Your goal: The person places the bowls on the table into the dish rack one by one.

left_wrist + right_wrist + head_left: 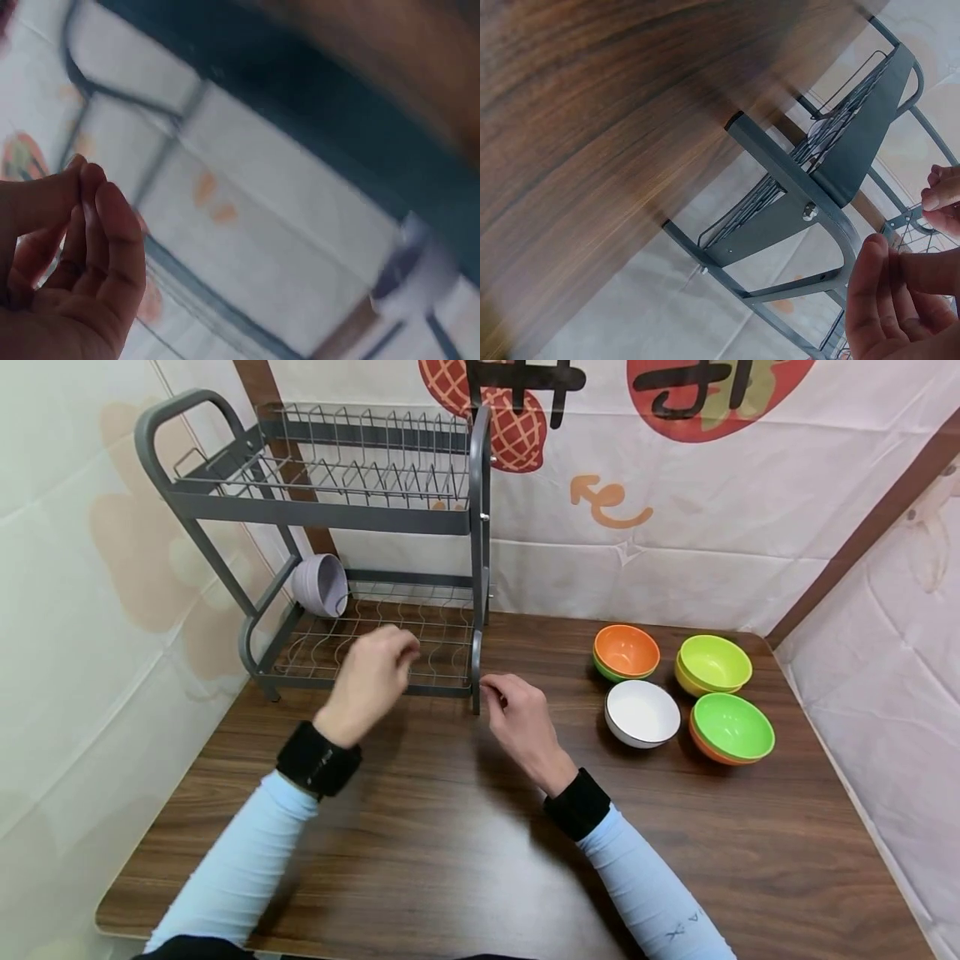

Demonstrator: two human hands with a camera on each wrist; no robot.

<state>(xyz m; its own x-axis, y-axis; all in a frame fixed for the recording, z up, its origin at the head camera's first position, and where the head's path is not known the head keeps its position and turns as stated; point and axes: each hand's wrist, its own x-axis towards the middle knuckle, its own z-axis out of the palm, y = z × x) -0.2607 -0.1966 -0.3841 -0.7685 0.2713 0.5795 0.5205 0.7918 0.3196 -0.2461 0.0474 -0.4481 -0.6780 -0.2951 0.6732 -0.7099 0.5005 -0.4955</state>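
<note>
In the head view my left hand [375, 678] hovers before the lower tier of the grey two-tier dish rack [322, 513], its fingers loosely bent toward the thumb with nothing between them. A small stack of pale lilac bowls [320, 585] lies tipped on its side at the left of that tier; it also shows blurred in the left wrist view [416, 274]. My right hand [519, 720] is just right of the rack's front right leg, thumb close to the fingertips, holding nothing. In the right wrist view, its fingers [870, 292] appear near the rack's side frame [810, 206].
Right of the hands, on the wooden table [465, 852], stand an orange bowl [627, 651] on a green one, a white bowl [642, 714], a lime bowl [716, 662] on a yellow one, and a green bowl [732, 727] on an orange one. Printed cloth walls surround the table.
</note>
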